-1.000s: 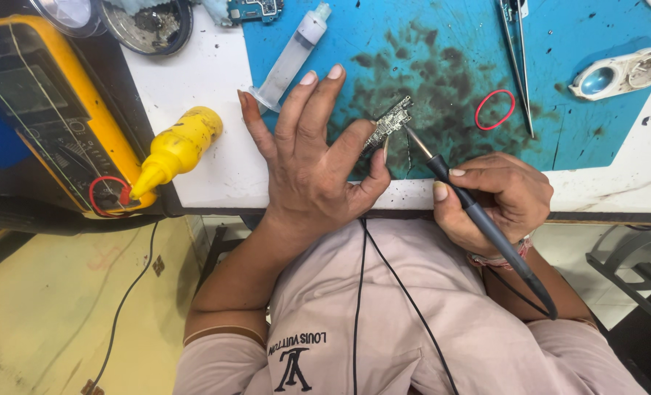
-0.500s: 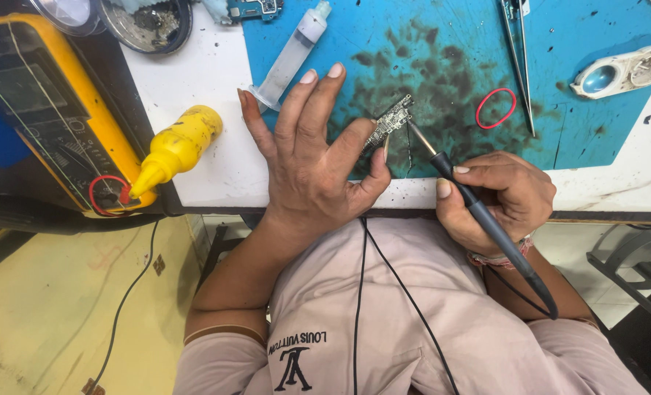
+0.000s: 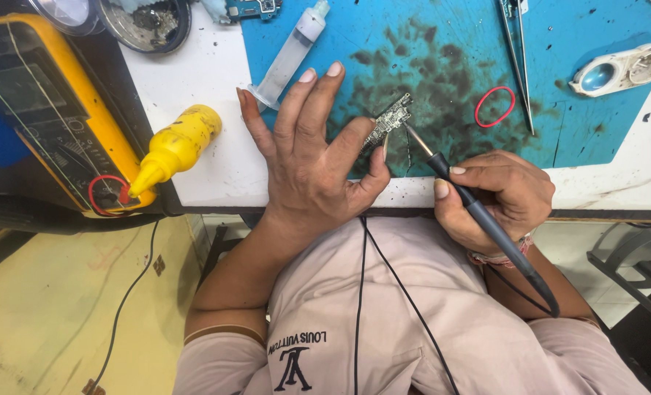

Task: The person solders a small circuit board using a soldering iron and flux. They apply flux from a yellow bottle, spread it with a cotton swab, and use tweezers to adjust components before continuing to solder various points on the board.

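Mid-solder: left hand (image 3: 307, 172) pinching small circuit board (image 3: 388, 121) on blue mat (image 3: 596, 117), right hand (image 3: 497, 194) gripping soldering iron (image 3: 486, 219), tip touching board's 5 o'clock edge, joint unfinished.

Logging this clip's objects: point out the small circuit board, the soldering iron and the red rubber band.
circuit board (image 3: 388, 121), head view, middle of the board's face.
soldering iron (image 3: 486, 223), head view, dark handle below the fingers.
red rubber band (image 3: 478, 110), head view, left side of the loop.

circuit board (image 3: 388, 121): showing as matt, metal-flecked
iron handle (image 3: 486, 223): looking like smooth dark plastic
mat (image 3: 442, 66): appearing as matt blue rubber, soot-stained
bottle (image 3: 175, 146): shining as glossy yellow plastic
tweezers (image 3: 519, 58): gleaming as bare metal
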